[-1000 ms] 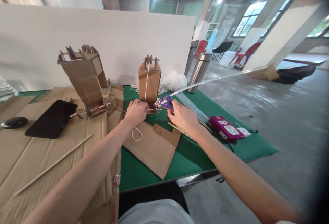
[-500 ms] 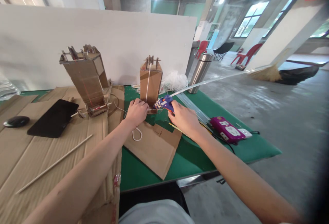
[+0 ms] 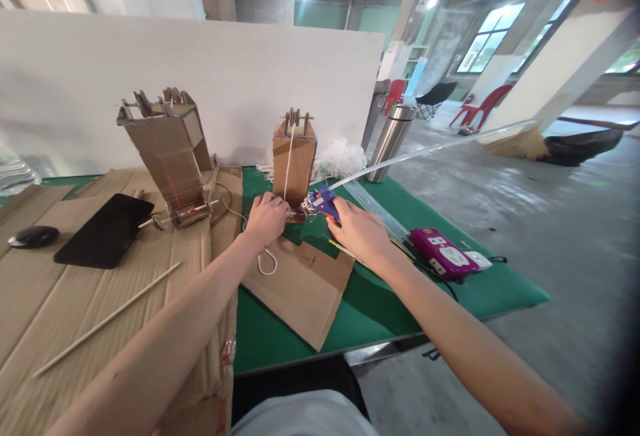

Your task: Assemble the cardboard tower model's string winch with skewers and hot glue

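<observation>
My right hand [image 3: 361, 229] is closed around the handle of a blue glue gun [image 3: 323, 201], whose tip reaches the base of a small cardboard tower [image 3: 296, 159]. A long clear glue stick [image 3: 420, 151] runs out of the gun's back. At the tower's foot, my left hand [image 3: 269, 220] has its fingers closed on the front of the base; what they pinch is partly hidden. White string [image 3: 289, 163] comes down the tower's face from a pulley piece [image 3: 294, 118] on top. Below the left hand lies a loop of that string on a flat cardboard piece [image 3: 300, 293].
A larger cardboard tower [image 3: 163, 156] stands at left, near a black tablet [image 3: 105, 231], a mouse [image 3: 33, 237] and a wooden stick [image 3: 107, 319]. At right are a purple power strip [image 3: 443, 254], clear glue sticks [image 3: 375, 209] and a steel flask [image 3: 391, 143]. A white board [image 3: 190, 89] rises behind.
The glue stick's far end has swung slightly upward. Both hands stay at the tower's base, almost unmoved.
</observation>
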The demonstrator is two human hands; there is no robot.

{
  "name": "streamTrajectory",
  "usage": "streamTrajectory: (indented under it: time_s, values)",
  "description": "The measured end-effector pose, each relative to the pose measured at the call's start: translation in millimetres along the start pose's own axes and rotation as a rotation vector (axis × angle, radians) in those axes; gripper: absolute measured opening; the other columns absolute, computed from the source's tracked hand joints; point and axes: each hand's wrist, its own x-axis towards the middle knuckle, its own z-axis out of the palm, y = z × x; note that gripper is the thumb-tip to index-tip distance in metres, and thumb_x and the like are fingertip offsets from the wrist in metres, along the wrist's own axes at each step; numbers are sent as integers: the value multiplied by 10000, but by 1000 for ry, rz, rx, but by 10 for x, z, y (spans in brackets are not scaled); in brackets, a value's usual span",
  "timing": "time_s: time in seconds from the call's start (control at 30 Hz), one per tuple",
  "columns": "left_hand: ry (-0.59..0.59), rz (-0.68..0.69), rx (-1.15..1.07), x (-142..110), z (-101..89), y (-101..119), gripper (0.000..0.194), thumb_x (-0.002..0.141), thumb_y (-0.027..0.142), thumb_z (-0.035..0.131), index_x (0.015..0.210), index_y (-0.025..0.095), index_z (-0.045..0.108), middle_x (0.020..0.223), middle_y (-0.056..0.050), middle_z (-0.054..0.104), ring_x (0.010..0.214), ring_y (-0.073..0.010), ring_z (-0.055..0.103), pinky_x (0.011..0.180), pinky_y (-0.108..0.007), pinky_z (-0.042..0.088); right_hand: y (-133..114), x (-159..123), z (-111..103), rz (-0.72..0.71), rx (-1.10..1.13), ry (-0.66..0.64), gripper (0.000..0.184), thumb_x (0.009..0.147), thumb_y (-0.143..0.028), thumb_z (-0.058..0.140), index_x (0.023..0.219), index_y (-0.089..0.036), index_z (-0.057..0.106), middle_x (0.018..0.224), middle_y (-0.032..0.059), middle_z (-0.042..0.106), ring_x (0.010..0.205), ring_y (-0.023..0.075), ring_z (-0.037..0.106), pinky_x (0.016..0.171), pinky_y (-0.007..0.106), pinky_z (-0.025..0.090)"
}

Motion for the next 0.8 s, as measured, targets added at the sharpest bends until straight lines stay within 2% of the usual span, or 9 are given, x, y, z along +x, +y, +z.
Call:
streamTrajectory:
  time_s: [0.23, 0.8]
  values:
    - [22, -16, -14, -17, -40, 21, 144, 829, 254, 528, 918, 215, 634, 992, -83, 642, 1077, -273, 433, 917, -432, 338, -8, 6, 9, 13, -8, 10, 283, 899, -301, 440, 1150, -188, 506, 1043, 86, 663, 768, 227, 642, 560, 285, 374]
    - [26, -13, 6, -10, -32, 8, 177, 866, 287, 495, 870, 210, 655, 990, -90, 634, 1080, -278, 427, 919, -439, 339, -16, 15, 43, 6, 40, 32, 300, 899, -313, 441, 1165, -186, 500, 1081, 84, 655, 782, 220, 643, 578, 284, 394]
